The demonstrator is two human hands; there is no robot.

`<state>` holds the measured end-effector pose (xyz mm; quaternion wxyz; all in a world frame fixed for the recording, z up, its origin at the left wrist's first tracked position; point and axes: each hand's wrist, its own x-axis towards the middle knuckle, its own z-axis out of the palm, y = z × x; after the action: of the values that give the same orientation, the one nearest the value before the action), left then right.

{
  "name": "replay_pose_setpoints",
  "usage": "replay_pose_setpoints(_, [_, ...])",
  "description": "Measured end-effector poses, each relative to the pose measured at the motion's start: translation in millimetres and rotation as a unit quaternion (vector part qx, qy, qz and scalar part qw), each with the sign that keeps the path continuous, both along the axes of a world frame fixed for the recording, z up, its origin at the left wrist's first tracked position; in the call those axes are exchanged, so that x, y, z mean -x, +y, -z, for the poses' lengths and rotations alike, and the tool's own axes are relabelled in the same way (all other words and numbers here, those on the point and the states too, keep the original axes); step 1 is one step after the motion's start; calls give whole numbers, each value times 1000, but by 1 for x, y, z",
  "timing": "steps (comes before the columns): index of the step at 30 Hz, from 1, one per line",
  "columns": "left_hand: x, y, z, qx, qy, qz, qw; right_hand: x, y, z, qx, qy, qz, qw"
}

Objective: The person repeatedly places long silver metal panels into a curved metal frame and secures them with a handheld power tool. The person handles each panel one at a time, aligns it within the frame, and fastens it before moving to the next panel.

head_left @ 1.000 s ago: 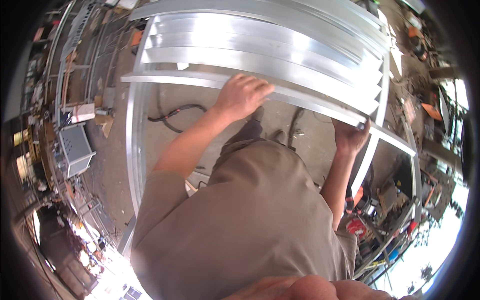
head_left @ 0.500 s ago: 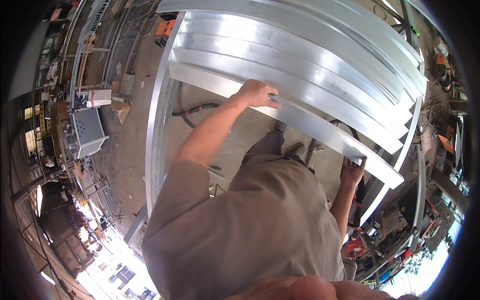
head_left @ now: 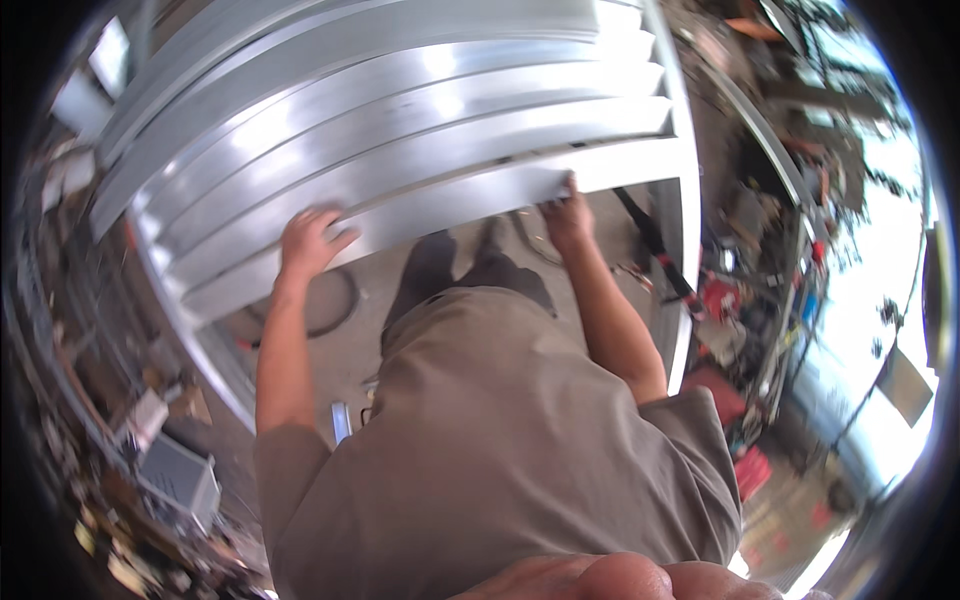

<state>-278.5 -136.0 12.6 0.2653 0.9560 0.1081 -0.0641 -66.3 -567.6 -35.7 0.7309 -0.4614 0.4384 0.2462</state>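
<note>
A long silver metal slat (head_left: 460, 196) spans a wide metal frame in front of me, nearest to my body. My right hand (head_left: 567, 218) grips its near edge to the right of the middle, thumb up against the metal and the other fingers mostly hidden. Toward the slat's left end, my left hand (head_left: 311, 243) is spread, thumb apart from the fingers, over or against the metal; blur hides whether it touches. Beyond lie several parallel slats (head_left: 400, 140), overlapping like louvres between the frame's left rail (head_left: 205, 350) and right rail (head_left: 687, 215).
Dark cables (head_left: 335, 310) lie on the floor under the frame, near my legs. Past the right rail are a black strap or hose (head_left: 650, 230) and red items (head_left: 722, 300). A grey box (head_left: 180, 480) stands at the lower left amid clutter.
My view has turned, so the frame appears swung round. My left hand has come off its grip and moved toward the slat's left end. The right hand now holds farther from the right end.
</note>
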Motion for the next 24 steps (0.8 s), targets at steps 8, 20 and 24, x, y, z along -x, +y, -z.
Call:
replay_pose_setpoints(8, [4, -27, -3, -76, 148, -28, 986, -5, 8, 21, 63, -47, -74, 994])
replay_pose_setpoints(20, [7, -36, 4, -116, 63, -29, 991, -15, 15, 9, -63, -50, 27, 996])
replay_pose_setpoints(24, [7, -37, 3, -119, 62, -34, 990, -13, 17, 10, -40, -84, -7, 996])
